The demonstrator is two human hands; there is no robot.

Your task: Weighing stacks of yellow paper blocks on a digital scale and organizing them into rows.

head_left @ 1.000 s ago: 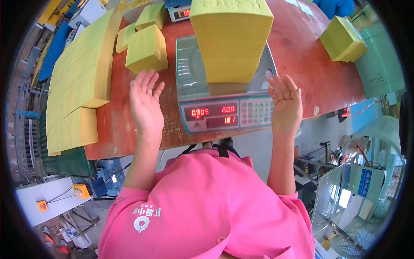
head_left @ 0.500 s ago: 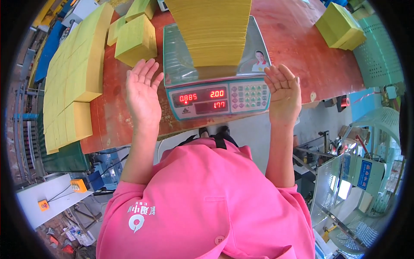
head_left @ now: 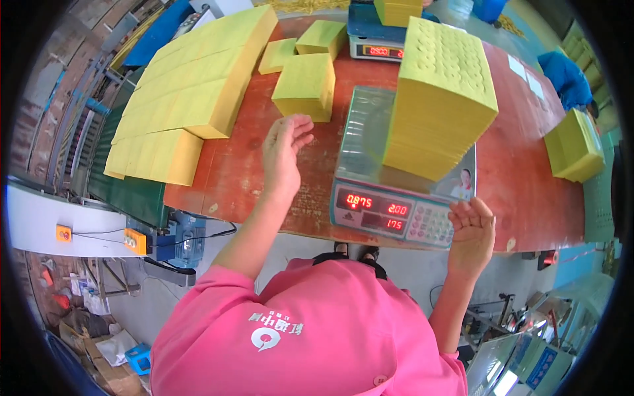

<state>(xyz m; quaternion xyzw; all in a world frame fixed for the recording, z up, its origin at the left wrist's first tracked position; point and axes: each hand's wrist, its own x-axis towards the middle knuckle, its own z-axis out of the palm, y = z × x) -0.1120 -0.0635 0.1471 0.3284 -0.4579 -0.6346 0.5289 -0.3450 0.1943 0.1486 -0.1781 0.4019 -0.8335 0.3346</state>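
A tall stack of yellow paper [head_left: 442, 99], its top sheet patterned with round marks, stands on the clear tray of a digital scale [head_left: 389, 221] with lit red figures. My left hand [head_left: 282, 158] is empty, in the air left of the scale. Its fingers are loosely bent, close to the near side of a small yellow paper stack [head_left: 304, 86]. At the scale's front right corner, by the keypad, hovers my right hand [head_left: 474, 231], palm turned inward and fingers half curled with nothing in them.
Rows of yellow paper blocks [head_left: 191, 86] fill the left of the red table [head_left: 271, 204]. Two more small stacks lie behind the near one. A second scale [head_left: 373, 36] stands at the back with a stack on it. Another paper stack [head_left: 573, 148] sits at the far right.
My view has swung left, so the scale now appears farther right. My left hand has turned from palm-up to sideways and moved away from the scale. The scale's lit figures have changed.
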